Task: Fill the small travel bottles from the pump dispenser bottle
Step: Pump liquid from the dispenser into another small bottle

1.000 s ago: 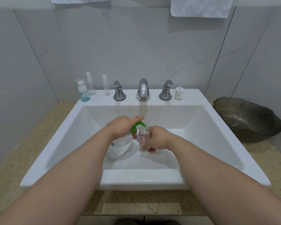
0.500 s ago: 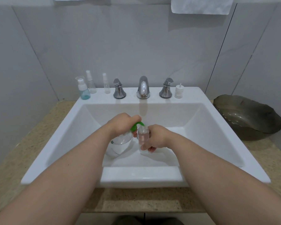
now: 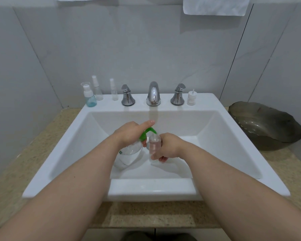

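1. At the centre of the frame, over the basin of the white sink point(image 3: 151, 188), we see both hands meeting.
2. The left hand point(image 3: 129, 134) grips the clear pump dispenser bottle point(image 3: 129, 154) near its top. Its fingers are curled round the bottle, and its index finger point(image 3: 146, 124) lies stretched out over the green pump head point(image 3: 147, 132). We cannot tell whether the finger is pressing down.
3. The right hand point(image 3: 169, 147) holds the small travel bottle point(image 3: 154, 145) upright just right of the dispenser, with fingers and thumb wrapped round its lower part. The bottle's open mouth sits directly under the tip of the green spout. Its clear wall looks pinkish, and we cannot tell whether that is liquid or the hand behind it.
4. On the sink's back ledge, left of centre in the frame, stand a blue-tinted bottle point(image 3: 89, 97), a taller clear spray bottle point(image 3: 97, 90) and a slimmer clear spray bottle point(image 3: 114, 91), all upright and near one another.
5. Along the same ledge we see a chrome faucet point(image 3: 153, 94) between two chrome handles point(image 3: 127, 98). A small white pump top point(image 3: 191, 99) stands just right of the right-side handle.
6. At the right edge a dark wavy bowl point(image 3: 268, 126) rests on the speckled countertop point(image 3: 10, 171).
7. White towels point(image 3: 215, 6) hang along the top edge.
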`<state>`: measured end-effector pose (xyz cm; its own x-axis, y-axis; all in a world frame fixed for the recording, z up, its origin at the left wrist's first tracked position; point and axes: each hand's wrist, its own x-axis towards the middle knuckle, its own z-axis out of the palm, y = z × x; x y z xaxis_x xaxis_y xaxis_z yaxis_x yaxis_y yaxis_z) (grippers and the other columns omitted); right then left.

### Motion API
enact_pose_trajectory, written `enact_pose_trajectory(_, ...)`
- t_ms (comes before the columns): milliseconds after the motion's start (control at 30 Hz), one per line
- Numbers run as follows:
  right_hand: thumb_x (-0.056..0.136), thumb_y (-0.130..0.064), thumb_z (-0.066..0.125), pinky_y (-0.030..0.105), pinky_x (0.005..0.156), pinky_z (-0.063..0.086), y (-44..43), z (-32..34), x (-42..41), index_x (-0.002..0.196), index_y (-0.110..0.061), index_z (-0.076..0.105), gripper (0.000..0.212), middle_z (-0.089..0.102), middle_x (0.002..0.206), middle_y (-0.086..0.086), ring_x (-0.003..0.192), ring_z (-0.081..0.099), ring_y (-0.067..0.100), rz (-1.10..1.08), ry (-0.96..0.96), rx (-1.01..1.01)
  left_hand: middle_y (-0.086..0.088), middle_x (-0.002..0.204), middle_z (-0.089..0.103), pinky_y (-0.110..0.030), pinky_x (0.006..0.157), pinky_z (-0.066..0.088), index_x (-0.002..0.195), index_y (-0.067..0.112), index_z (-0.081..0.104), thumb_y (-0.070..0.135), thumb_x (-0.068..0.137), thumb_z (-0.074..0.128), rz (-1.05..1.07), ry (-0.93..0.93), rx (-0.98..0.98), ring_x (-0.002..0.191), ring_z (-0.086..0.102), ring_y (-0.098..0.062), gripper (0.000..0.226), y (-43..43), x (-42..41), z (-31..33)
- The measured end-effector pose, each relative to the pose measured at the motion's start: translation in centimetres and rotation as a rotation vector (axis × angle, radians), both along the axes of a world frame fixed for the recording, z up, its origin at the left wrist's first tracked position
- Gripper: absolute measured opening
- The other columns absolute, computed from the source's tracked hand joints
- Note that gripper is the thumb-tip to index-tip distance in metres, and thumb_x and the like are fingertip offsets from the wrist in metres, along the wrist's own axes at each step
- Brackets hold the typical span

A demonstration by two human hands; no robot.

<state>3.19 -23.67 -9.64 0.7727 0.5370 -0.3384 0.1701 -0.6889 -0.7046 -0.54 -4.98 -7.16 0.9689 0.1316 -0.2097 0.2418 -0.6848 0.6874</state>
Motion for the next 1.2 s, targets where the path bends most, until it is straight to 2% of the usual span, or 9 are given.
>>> enact_pose_trajectory(100,0.078,-0.011,0.086,0.029,0.069,0.062,0.07,0.07,-0.02,0.109,-0.01,0.064,0.038,0.072,0.09,0.006,0.06,0.071,0.014,0.004,-0.006,0.004,-0.009,0.083,0.078,-0.044,0.085,0.05,0.067,0.005,0.075,0.086,0.069,0.04,-0.001,0.012,-0.039,0.067,0.053,-0.022,0.087,-0.16,-0.15,0.18)
enact_pose_trajectory(233,0.077,-0.012,0.088,0.034,0.077,0.064,0.06,-0.23,0.13,0.11,-0.012,0.065,0.041,0.074,0.092,0.008,0.062,0.072,0.015,0.0,-0.004,0.011,-0.006,0.078,0.077,-0.039,0.078,0.046,0.058,0.012,0.074,0.079,0.072,0.04,-0.004,0.007,-0.031,0.066,0.052,-0.022,0.076,-0.45,-0.28,0.44)
enact_pose_trajectory(367,0.075,-0.012,0.088,0.04,0.082,0.064,0.1,-0.39,0.19,0.108,-0.012,0.066,0.04,0.073,0.092,0.007,0.064,0.072,0.018,-0.005,0.004,0.022,-0.008,0.08,0.078,-0.04,0.078,0.046,0.054,0.015,0.072,0.077,0.067,0.038,-0.004,0.01,-0.016,0.066,0.052,-0.023,0.072,-0.45,-0.2,0.43)
enact_pose_trajectory(567,0.073,-0.009,0.088,0.045,0.082,0.064,0.08,-0.34,0.03,0.105,-0.011,0.065,0.04,0.072,0.095,0.008,0.065,0.072,0.02,-0.011,0.0,0.02,-0.013,0.084,0.077,-0.042,0.079,0.049,0.054,0.016,0.071,0.072,0.069,0.039,-0.015,0.004,0.008,0.067,0.052,-0.025,0.067,-0.48,-0.25,0.47)
enact_pose_trajectory(800,0.075,-0.009,0.087,0.04,0.083,0.064,0.09,-0.05,-0.22,0.099,-0.012,0.065,0.033,0.071,0.09,0.005,0.063,0.071,0.019,0.001,0.001,-0.012,-0.016,0.086,0.076,-0.04,0.072,0.044,0.054,0.015,0.072,0.064,0.074,0.041,-0.03,-0.002,0.014,0.064,0.048,-0.024,0.061,-0.49,-0.27,0.54)
enact_pose_trajectory(867,0.076,-0.009,0.087,0.036,0.08,0.064,0.06,0.06,-0.29,0.096,-0.014,0.063,0.031,0.072,0.091,0.005,0.063,0.071,0.018,0.004,-0.005,-0.027,-0.018,0.089,0.076,-0.045,0.076,0.049,0.056,0.015,0.073,0.067,0.071,0.04,-0.025,0.002,0.012,0.066,0.049,-0.024,0.064,-0.47,-0.28,0.49)
enact_pose_trajectory(967,0.076,-0.01,0.087,0.036,0.081,0.064,0.04,0.03,-0.25,0.097,-0.014,0.063,0.032,0.074,0.092,0.008,0.063,0.071,0.018,0.001,-0.008,-0.042,-0.014,0.085,0.077,-0.051,0.092,0.052,0.058,0.012,0.073,0.073,0.07,0.04,-0.015,0.006,-0.005,0.068,0.052,-0.024,0.07,-0.39,-0.23,0.37)
enact_pose_trajectory(1067,0.076,-0.01,0.087,0.034,0.079,0.064,0.06,0.04,-0.19,0.105,-0.011,0.066,0.035,0.076,0.103,0.013,0.064,0.072,0.017,-0.013,-0.004,-0.052,-0.012,0.087,0.078,-0.051,0.094,0.051,0.06,0.013,0.075,0.083,0.07,0.039,0.01,0.006,0.003,0.07,0.055,-0.024,0.079,-0.3,-0.21,0.31)
enact_pose_trajectory(1200,0.077,-0.008,0.086,0.031,0.074,0.063,-0.02,0.03,-0.17,0.109,-0.01,0.068,0.037,0.075,0.106,0.014,0.063,0.071,0.018,-0.019,0.0,-0.053,-0.014,0.09,0.077,-0.049,0.094,0.051,0.06,0.015,0.077,0.087,0.069,0.037,0.018,0.008,0.026,0.069,0.055,-0.025,0.083,-0.38,-0.29,0.36)
